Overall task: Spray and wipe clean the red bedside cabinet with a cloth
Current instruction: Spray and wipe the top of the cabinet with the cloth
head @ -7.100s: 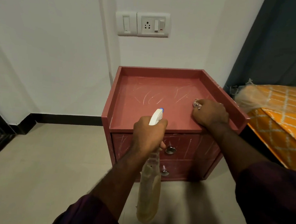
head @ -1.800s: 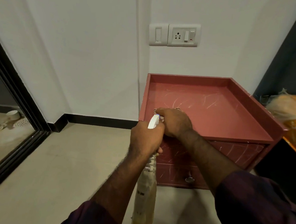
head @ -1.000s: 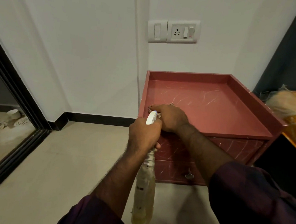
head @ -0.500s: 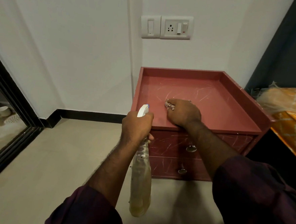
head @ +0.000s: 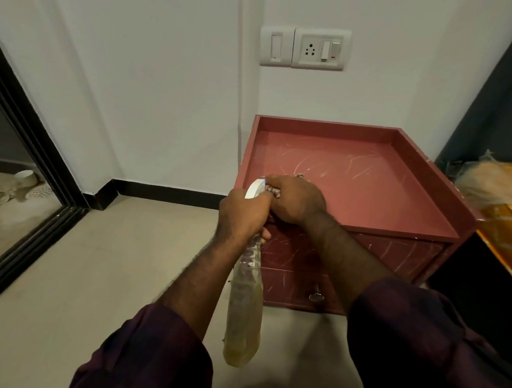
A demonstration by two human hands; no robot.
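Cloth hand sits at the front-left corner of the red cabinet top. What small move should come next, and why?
Likely slide the right hand and its cloth toward the back right of the cabinet top: pale streaks cover that area, while the left hand holds the spray bottle clear.

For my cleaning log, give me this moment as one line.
left hand: grips spray bottle | right hand: holds cloth on red bedside cabinet top, front-left corner | step: wipe
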